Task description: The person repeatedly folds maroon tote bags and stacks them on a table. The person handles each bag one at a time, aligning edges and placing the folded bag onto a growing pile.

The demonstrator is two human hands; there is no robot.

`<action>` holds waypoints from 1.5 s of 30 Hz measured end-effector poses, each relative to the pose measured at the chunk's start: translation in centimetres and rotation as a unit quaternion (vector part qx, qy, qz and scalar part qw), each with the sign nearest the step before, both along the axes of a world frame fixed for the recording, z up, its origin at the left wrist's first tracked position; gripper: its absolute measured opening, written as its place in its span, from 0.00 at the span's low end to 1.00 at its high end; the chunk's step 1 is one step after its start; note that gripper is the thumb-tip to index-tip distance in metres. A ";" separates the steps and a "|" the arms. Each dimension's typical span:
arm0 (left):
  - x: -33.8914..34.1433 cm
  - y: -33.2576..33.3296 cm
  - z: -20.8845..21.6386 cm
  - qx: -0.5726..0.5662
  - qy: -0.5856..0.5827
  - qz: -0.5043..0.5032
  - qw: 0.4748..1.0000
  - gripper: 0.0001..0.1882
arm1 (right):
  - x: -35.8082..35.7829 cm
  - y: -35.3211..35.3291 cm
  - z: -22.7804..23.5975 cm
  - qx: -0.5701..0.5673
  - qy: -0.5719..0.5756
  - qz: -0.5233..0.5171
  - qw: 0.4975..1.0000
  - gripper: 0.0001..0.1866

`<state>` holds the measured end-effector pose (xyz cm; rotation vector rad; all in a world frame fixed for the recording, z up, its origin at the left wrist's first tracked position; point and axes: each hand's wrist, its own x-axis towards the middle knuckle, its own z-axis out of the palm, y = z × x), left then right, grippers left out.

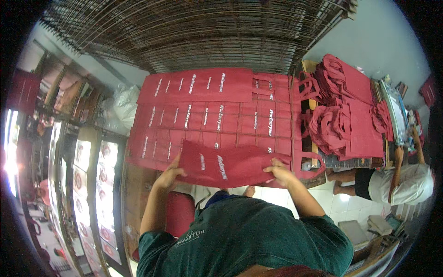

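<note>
Stretched between my two hands is a red fabric tote bag [244, 164] with white print, held low in front of my body. My left hand [171, 176] grips its left end, fingers closed on the cloth. At the other end my right hand [280, 172] pinches the fabric, and a red handle loop [318, 171] sticks out beyond it. Just past the held bag, more red printed bags [194, 117] lie in overlapping rows on a wire rack tray [293, 108]. The held bag covers part of the nearest row.
Many wire trays of a drying rack [221, 37] hang overhead at the far side. To the right, piles of red bags [362, 124] rest on a table. A person in a white shirt [401, 184] works beyond them. A red seat [180, 214] stands at my left.
</note>
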<state>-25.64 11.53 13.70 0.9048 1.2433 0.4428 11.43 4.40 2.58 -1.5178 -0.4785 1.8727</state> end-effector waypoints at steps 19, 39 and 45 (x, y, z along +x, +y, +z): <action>-1.2 5.0 -11.1 0.159 -0.056 0.122 0.978 0.43 | 15.6 20.9 -7.4 0.297 -0.123 -0.240 0.916 0.12; -17.9 -30.3 -22.8 -0.314 0.305 0.255 0.862 0.38 | 20.6 27.0 -11.5 0.253 -0.619 -0.107 0.736 0.29; -17.8 -27.4 -22.9 -0.276 0.268 0.261 0.885 0.39 | 21.6 26.7 -13.7 0.283 -0.583 -0.113 0.753 0.35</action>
